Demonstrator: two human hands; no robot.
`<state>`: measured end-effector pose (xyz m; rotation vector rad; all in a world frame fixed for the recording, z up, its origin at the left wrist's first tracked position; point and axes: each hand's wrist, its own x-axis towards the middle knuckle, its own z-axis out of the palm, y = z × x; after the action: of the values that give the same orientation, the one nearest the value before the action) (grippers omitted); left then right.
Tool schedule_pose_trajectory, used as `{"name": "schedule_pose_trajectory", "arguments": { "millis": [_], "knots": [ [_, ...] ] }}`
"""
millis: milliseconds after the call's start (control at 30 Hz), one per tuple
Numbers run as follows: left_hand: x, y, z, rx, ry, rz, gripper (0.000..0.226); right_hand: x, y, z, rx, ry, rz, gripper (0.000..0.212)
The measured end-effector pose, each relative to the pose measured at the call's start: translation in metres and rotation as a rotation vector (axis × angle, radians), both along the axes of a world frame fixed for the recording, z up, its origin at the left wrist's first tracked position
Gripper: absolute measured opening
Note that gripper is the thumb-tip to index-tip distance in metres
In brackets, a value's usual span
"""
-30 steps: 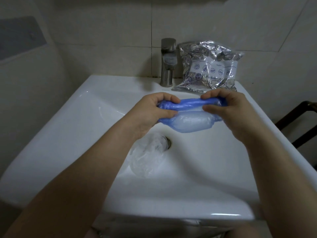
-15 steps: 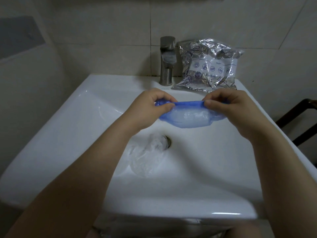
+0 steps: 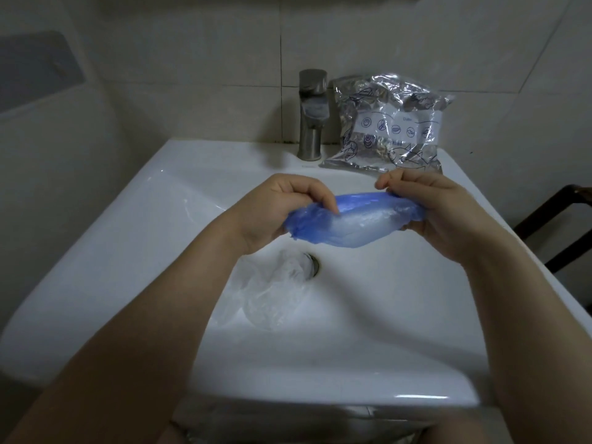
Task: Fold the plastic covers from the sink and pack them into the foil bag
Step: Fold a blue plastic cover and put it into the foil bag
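Note:
A blue-edged clear plastic cover [image 3: 355,224] is stretched between both hands above the white sink [image 3: 134,251]. My left hand [image 3: 278,213] pinches its left end and my right hand [image 3: 439,216] pinches its right end. A second, clear plastic cover [image 3: 272,296] lies crumpled in the basin over the drain [image 3: 312,265], partly hidden by my left forearm. The silver foil bag [image 3: 387,123] leans against the wall tiles on the sink's back right ledge.
A steel tap [image 3: 312,113] stands at the back of the sink, just left of the foil bag. A dark chair frame [image 3: 557,225] is at the right, beyond the sink's edge. Tiled walls close in at the back and left.
The cover has been rolled over between my hands: its blue gathered edge now bulges at the left end and the bundle hangs slightly lower and wider.

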<state>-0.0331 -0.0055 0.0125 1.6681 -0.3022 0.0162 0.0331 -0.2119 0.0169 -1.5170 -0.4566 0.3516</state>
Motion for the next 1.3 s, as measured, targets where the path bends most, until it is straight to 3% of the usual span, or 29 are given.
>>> {"name": "schedule_pose_trajectory", "arguments": {
  "millis": [67, 133, 200, 267, 367, 467, 567, 667, 900, 1100, 1233, 1300],
  "knots": [
    [0.002, 0.0, 0.0, -0.087, 0.039, 0.049, 0.039, -0.001, 0.0, 0.0, -0.097, -0.057, 0.029, 0.016],
    [0.008, -0.002, -0.001, -0.233, 0.101, 0.229, 0.031, -0.003, 0.003, -0.002, -0.185, -0.109, 0.08, 0.011],
    [0.016, -0.004, -0.004, -0.534, 0.261, 0.4, 0.023, -0.003, 0.01, -0.006, -0.159, -0.109, -0.005, 0.017],
    [0.019, -0.009, -0.013, -0.728, 0.458, 0.451, 0.058, -0.002, 0.019, -0.01, -0.051, -0.123, -0.184, 0.021],
    [0.014, -0.03, -0.024, -0.603, 0.614, 0.293, 0.085, 0.0, 0.032, -0.018, 0.082, -0.159, -0.426, 0.018],
    [0.012, -0.057, -0.033, -0.52, 0.563, 0.067, 0.064, -0.003, 0.041, -0.031, -0.025, -0.34, -0.535, 0.013],
    [0.015, -0.068, -0.036, -0.585, 0.502, 0.153, 0.025, -0.014, 0.051, -0.039, -0.218, -0.567, -0.476, 0.014],
    [0.018, -0.061, -0.037, -0.693, 0.469, 0.274, 0.005, -0.021, 0.061, -0.043, -0.335, -0.678, -0.414, 0.014],
    [0.02, -0.037, -0.022, -0.949, 0.344, 0.394, 0.021, -0.015, 0.053, -0.039, -0.27, -0.697, -0.414, 0.012],
    [0.023, -0.019, -0.016, -1.042, 0.335, 0.497, 0.015, -0.009, 0.047, -0.035, -0.221, -0.607, -0.386, 0.016],
    [0.022, -0.013, -0.013, -1.033, 0.326, 0.493, 0.018, -0.007, 0.044, -0.035, -0.196, -0.584, -0.374, 0.019],
    [0.022, -0.014, -0.014, -0.87, 0.306, 0.505, 0.018, -0.003, 0.041, -0.034, -0.169, -0.536, -0.406, 0.025]
  ]
}}
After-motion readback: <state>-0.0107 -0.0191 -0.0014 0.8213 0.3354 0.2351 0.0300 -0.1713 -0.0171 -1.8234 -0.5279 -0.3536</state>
